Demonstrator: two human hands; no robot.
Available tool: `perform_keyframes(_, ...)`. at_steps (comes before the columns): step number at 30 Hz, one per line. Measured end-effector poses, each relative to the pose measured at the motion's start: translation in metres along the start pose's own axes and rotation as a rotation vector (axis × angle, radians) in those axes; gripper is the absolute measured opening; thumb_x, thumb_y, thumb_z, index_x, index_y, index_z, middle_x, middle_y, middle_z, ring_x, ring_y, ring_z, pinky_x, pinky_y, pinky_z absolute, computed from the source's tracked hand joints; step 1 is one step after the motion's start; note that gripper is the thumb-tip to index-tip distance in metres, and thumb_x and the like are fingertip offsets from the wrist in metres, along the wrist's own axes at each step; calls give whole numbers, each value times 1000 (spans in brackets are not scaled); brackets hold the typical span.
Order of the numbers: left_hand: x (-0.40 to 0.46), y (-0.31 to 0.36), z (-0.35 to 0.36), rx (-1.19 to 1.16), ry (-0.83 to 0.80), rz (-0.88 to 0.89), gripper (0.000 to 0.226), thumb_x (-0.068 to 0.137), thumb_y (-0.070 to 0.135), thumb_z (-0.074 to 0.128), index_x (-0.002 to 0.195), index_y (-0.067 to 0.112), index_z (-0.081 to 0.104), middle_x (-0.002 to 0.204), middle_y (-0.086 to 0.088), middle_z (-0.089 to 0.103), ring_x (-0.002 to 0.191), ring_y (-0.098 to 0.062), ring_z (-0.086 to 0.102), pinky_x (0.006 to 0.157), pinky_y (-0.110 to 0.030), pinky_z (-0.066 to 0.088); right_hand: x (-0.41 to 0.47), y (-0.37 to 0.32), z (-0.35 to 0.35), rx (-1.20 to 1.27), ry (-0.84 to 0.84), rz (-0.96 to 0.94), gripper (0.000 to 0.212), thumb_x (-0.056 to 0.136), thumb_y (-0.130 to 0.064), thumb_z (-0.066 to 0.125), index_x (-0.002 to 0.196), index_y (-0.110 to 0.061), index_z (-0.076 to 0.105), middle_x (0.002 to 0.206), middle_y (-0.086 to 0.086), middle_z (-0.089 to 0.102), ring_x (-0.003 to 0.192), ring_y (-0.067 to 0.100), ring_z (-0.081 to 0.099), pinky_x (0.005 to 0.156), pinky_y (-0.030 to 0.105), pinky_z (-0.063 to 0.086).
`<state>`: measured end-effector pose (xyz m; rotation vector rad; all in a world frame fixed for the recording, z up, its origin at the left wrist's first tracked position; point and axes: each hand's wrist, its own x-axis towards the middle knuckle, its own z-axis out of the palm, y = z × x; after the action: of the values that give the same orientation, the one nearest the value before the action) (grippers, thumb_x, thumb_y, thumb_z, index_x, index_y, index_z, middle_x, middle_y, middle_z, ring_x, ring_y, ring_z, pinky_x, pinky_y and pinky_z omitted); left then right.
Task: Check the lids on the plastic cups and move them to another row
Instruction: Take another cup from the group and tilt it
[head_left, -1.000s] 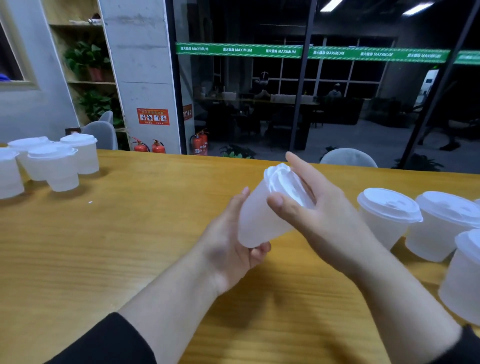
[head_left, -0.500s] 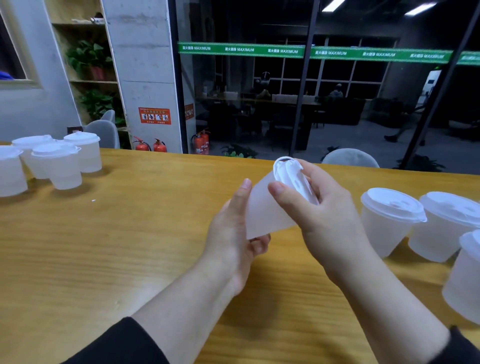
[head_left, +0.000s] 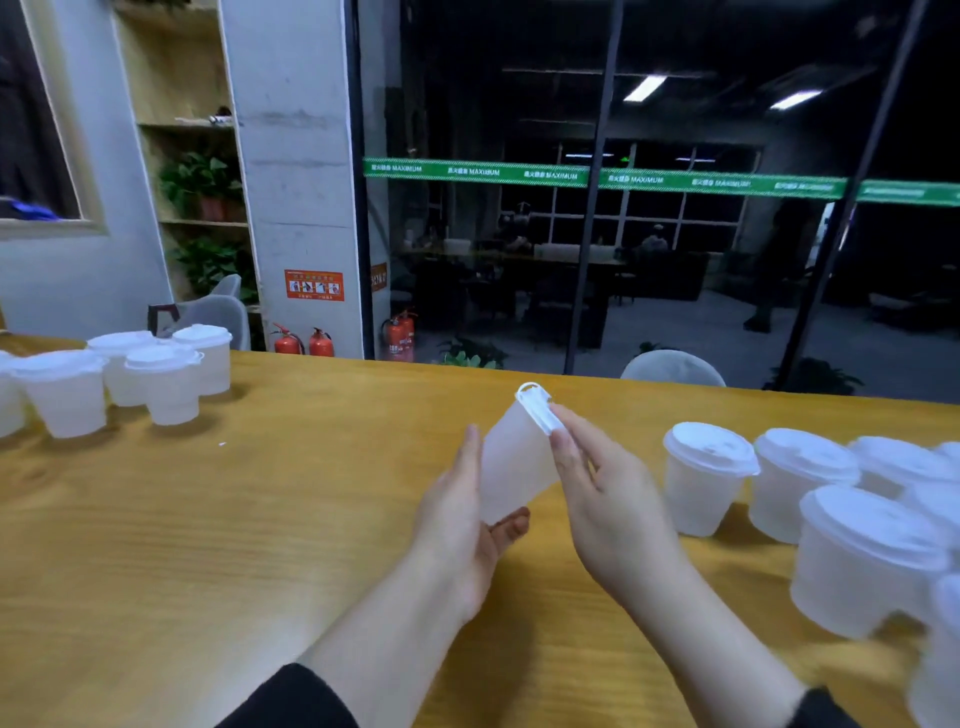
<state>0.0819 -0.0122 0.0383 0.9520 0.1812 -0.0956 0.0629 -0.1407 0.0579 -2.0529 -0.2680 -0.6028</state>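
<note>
One lidded cup (head_left: 514, 462) tilted above the table (head_left: 208, 545), gripped by left hand (head_left: 462, 525) and right hand (head_left: 608, 499); five cups left, about six right.

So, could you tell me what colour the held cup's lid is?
White lid, head view.

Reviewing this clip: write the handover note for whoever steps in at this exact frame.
Left hand grips the cup body, tilted above the table. Right hand pinches its lid rim.
Left group: lidded cups standing, apparently checked.
Right group: lidded cups apparently waiting.
Left to do: finish this lid check, set the cup with the left group, then work through the right group.
</note>
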Motion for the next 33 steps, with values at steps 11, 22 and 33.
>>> perform_keyframes(11, -98, 117, 70, 1059, -63, 832, 35, 86, 66, 62, 92, 31, 63, 89, -1, 66, 77, -23, 61, 64, -38, 46, -73, -57, -61, 1081, 68, 477, 45, 100, -55, 51, 130, -24, 63, 129, 1, 69, 120, 23, 65, 94, 50, 59)
perform_keyframes(22, -193, 100, 141, 2056, -431, 800, 45, 95, 67, 54, 106, 26, 69, 98, 8, 67, 88, -9, 62, 68, -30, 49, -170, -76, -83, 1744, -170, 612, 58, 105, -51, 48, 145, -9, 51, 133, 28, 64, 120, 45, 65, 92, 51, 59)
perform_keyframes(33, -189, 64, 119, 1663, -363, 856, 29, 97, 58, 57, 102, 31, 64, 93, 3, 68, 80, -15, 63, 63, -32, 46, -169, -66, -112, 1734, -83, 667, 68, 95, -54, 64, 140, -5, 52, 133, 38, 57, 113, 52, 66, 85, 55, 61)
